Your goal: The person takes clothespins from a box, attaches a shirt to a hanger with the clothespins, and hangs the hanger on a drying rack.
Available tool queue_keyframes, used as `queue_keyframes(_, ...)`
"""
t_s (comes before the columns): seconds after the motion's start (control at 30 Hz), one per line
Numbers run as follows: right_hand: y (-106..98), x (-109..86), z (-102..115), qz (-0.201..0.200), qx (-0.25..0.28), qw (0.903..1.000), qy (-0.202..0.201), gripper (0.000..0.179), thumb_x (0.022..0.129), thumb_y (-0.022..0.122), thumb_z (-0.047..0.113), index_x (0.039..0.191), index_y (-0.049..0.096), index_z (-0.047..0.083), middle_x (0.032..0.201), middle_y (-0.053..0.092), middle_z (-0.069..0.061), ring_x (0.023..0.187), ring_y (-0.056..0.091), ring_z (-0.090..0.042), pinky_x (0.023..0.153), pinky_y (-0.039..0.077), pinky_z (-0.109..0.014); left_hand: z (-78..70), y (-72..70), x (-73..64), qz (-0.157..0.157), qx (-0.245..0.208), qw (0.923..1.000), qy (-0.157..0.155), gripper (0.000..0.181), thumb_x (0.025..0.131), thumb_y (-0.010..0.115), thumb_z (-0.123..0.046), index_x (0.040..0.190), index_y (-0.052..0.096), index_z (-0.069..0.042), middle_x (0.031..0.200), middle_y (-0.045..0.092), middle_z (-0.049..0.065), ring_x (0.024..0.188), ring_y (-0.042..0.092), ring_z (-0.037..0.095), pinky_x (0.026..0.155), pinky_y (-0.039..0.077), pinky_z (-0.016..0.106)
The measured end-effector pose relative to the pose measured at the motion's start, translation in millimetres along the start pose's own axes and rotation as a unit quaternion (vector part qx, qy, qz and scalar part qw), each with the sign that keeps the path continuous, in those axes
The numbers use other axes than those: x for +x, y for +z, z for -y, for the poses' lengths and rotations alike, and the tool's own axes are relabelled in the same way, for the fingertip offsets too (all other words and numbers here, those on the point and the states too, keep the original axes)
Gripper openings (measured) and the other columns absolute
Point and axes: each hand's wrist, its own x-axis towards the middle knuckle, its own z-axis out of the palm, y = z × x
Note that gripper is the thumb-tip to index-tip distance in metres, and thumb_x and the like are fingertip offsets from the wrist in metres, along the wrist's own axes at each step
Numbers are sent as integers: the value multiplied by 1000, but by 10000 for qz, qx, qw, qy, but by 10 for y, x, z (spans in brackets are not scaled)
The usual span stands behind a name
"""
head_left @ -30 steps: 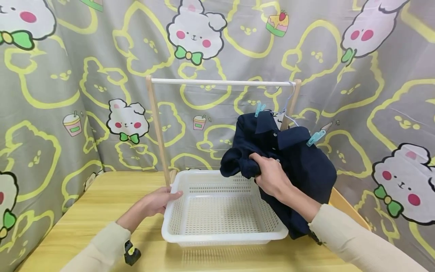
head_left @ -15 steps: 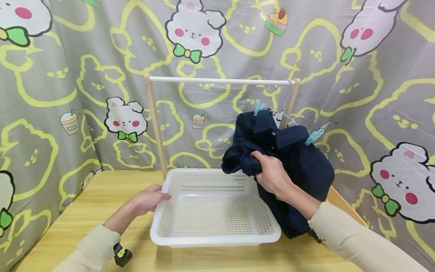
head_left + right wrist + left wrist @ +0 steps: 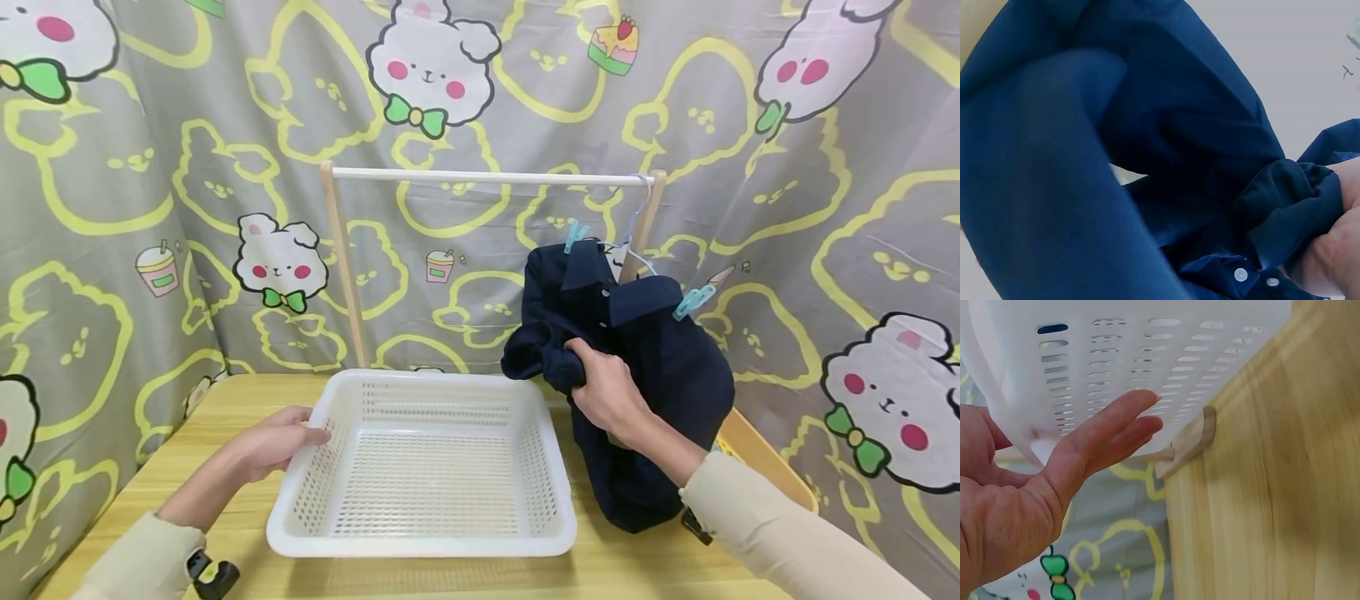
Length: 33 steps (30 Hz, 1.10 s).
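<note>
My left hand (image 3: 273, 442) holds the left rim of a white perforated plastic basket (image 3: 420, 547), thumb over the edge and fingers along the outside. In the left wrist view these fingers (image 3: 1107, 428) lie nearly straight against the slotted wall. The basket is tilted, with its near side raised off the table. My right hand (image 3: 611, 392) grips a bunched part, seemingly a sleeve, of a dark navy button-up shirt (image 3: 675, 392). Pale blue clothespins (image 3: 694, 302) fix the shirt on a light blue wire hanger (image 3: 637, 229). Folds hide my right fingertips in the right wrist view.
The hanger hooks over the right end of a white rod (image 3: 480, 177) on a wooden rack (image 3: 343, 267). A yellow bin (image 3: 776, 467) stands behind the shirt at right, partly hidden. The wooden table (image 3: 262, 392) meets a patterned curtain (image 3: 450, 83).
My left hand has drawn the basket left, out from under the shirt. My right hand keeps its grip on the shirt and has shifted slightly right.
</note>
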Motion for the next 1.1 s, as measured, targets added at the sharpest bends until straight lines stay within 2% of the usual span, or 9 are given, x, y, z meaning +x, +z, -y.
queue_keyframes(0.17,140,-79,-143,58,-107,9999,111,53,80,63,-7,130,57,10,111,71,-20,90,67,-39,78,54,-51,67,-108,-109,75,-75,9999,34,50,105,44,-10,141,30,21,117,65,29,104,70,39,81,59,53)
queue_keyframes(0.4,377,-234,-369,174,-299,9992,195,55,77,59,-9,130,56,8,108,69,-22,91,68,-41,78,54,-53,155,-178,-159,109,-153,9998,-41,49,105,43,-10,141,30,21,117,66,28,104,70,39,82,59,54)
queue_keyframes(0.6,596,-317,-457,584,-620,9957,366,60,75,61,-8,132,53,6,103,67,-23,92,67,-42,79,54,-54,164,-211,-207,-10,-53,9999,-135,51,105,43,-10,143,28,21,118,66,28,104,70,38,82,59,53)
queue_keyframes(0.87,812,-433,-430,1381,-1062,9811,845,68,79,68,-5,142,50,12,120,63,-22,109,57,-41,82,54,-54,183,-233,-229,-14,-102,9998,-157,51,105,44,-10,143,29,20,119,65,29,104,70,39,82,59,53)
queue_keyframes(1.1,896,-458,-256,1918,-1587,9654,776,74,78,75,5,146,49,17,129,59,-24,119,51,-42,89,50,-60,200,-248,-224,-49,-71,9998,-156,50,105,43,-10,143,29,20,118,66,27,104,70,38,82,59,53)
